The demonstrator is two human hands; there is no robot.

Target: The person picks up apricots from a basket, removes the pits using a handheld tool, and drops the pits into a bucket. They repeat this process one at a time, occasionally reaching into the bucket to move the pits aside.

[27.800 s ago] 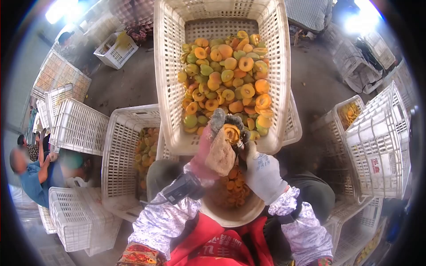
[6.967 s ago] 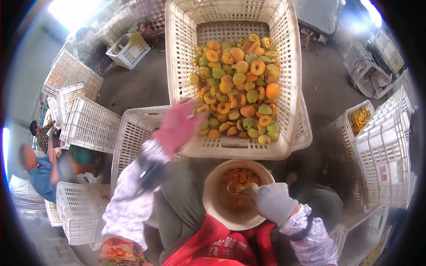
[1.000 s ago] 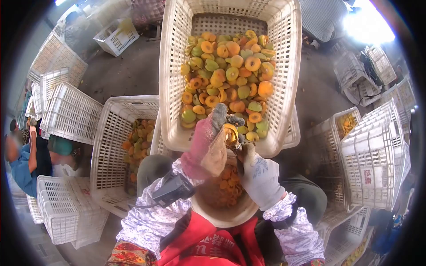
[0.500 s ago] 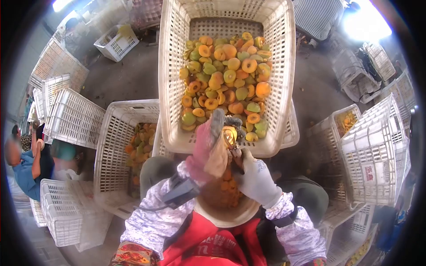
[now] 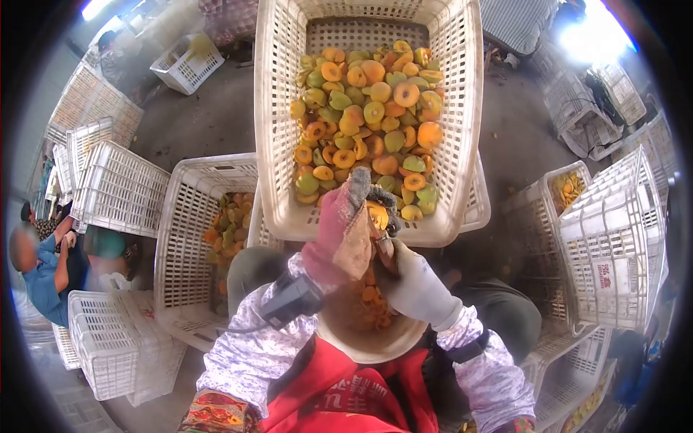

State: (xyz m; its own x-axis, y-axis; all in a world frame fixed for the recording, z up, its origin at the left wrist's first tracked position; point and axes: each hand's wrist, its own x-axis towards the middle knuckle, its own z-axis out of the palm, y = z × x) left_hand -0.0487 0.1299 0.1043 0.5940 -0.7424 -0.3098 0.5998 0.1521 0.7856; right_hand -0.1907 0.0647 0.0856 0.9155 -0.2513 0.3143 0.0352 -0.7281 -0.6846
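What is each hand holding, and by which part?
The left hand holds an orange fruit piece around its outer edge; the right hand holds a metal-tipped tool by its rear end, mostly hidden.

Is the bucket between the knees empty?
Not empty: orange fruit pieces show inside the bucket. How full it is, I cannot tell, since part of the inside is hidden.

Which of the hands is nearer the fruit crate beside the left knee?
Left. The left hand is apart from the fruit crate, to its right; the right hand is farther right, past the left one.
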